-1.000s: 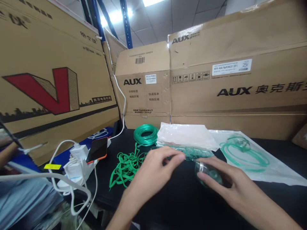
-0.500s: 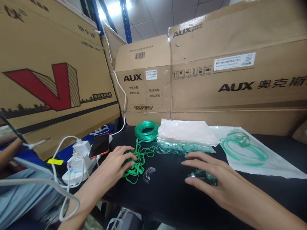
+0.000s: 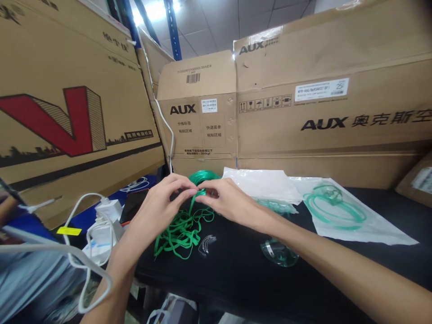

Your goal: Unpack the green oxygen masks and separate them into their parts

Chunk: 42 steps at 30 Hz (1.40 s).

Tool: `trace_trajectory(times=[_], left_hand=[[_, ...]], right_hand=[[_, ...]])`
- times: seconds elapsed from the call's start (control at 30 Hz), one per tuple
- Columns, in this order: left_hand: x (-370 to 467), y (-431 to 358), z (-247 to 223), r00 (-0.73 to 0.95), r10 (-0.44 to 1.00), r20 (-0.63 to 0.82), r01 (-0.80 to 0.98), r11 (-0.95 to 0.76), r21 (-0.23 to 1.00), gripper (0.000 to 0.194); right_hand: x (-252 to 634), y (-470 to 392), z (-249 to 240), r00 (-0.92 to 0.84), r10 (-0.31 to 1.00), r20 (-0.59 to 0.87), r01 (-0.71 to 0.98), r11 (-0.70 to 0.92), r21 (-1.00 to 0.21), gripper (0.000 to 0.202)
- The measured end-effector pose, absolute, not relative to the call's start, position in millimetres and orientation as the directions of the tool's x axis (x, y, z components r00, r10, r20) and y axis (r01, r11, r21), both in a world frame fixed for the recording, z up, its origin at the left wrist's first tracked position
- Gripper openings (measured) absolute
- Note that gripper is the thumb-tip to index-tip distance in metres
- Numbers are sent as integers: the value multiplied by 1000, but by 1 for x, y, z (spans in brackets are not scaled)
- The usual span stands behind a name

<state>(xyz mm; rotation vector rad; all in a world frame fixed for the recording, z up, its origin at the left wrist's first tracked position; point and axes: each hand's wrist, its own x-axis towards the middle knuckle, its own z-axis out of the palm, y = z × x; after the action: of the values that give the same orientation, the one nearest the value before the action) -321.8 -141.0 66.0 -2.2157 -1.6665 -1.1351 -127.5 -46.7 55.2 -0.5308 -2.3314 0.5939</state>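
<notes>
My left hand (image 3: 173, 193) and my right hand (image 3: 222, 198) meet fingertip to fingertip above the table, both pinching a green strap (image 3: 191, 206) that runs down to a tangled pile of green straps (image 3: 178, 234). Just behind the hands lies a coil of green tubing (image 3: 204, 174), partly hidden by them. Several thin clear strips (image 3: 206, 244) rest to the right of the pile. Under my right forearm a transparent green mask (image 3: 279, 253) lies on the black table (image 3: 229, 274).
White bags (image 3: 266, 183) lie at the back beside stacked clear green masks (image 3: 278, 206). A bagged mask with tubing (image 3: 332, 211) is at right. White chargers and cables (image 3: 110, 209), a phone (image 3: 133, 204) and a person's clothed leg (image 3: 37, 279) are at left. Cardboard boxes (image 3: 317, 148) stand behind.
Both hands have come together above the pile, the right one moving left from over the single mask. A green strap is now pinched and raised. The view has shifted slightly.
</notes>
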Motion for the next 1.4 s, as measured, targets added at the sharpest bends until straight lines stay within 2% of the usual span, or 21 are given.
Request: trace_trajectory(times=[0.03,0.1,0.2,0.3,0.4,0.57,0.77,0.83,0.9,1.0,1.07,1.13,1.27,1.4], left_hand=[[-318,-140,68,83,749,657,874,-372,313,23],[-313,-135,69,45,731,680,882,-349,317,23],[-311,-123,66,-4,742,670,895,-296,333,49],[-310,-109,60,-9,786,619,896,-269,354,57],[-305,-99,56,11,830,558,891,-262,372,53],[-289,-92,53,56,891,450,886,-252,389,30],[-284,-89,58,-28,860,509,863,-236,447,30],[-283,-91,65,-65,843,534,844,-239,480,29],[-277,-96,73,-74,843,532,777,-285,561,27],[-259,-103,80,-30,870,492,540,-401,740,24],[-244,-105,78,28,893,449,390,-424,817,22],[-231,-103,69,123,918,377,322,-396,860,20],[-221,-93,41,341,927,153,305,-264,915,27],[-227,-93,23,411,910,46,375,-215,902,36]], right_hand=[[-129,-45,58,-686,513,516,198,814,-546,21],[-130,-43,63,-668,511,541,167,812,-560,30],[-124,-41,71,-653,498,570,108,807,-581,32],[-110,-43,80,-638,478,604,32,800,-600,25],[-89,-50,94,-617,459,639,-50,787,-614,24],[-50,-72,124,-547,460,700,-128,779,-613,22],[-5,-89,141,-354,488,798,-153,811,-564,17],[12,-88,136,-315,546,776,-103,793,-600,19],[28,-84,124,-347,616,707,63,767,-638,27],[46,-72,99,-500,711,495,353,689,-633,45],[51,-65,78,-590,735,334,450,643,-620,48],[52,-59,58,-644,728,232,482,623,-617,46],[52,-55,28,-621,758,199,514,586,-627,40],[56,-67,11,-516,822,241,584,543,-603,47]])
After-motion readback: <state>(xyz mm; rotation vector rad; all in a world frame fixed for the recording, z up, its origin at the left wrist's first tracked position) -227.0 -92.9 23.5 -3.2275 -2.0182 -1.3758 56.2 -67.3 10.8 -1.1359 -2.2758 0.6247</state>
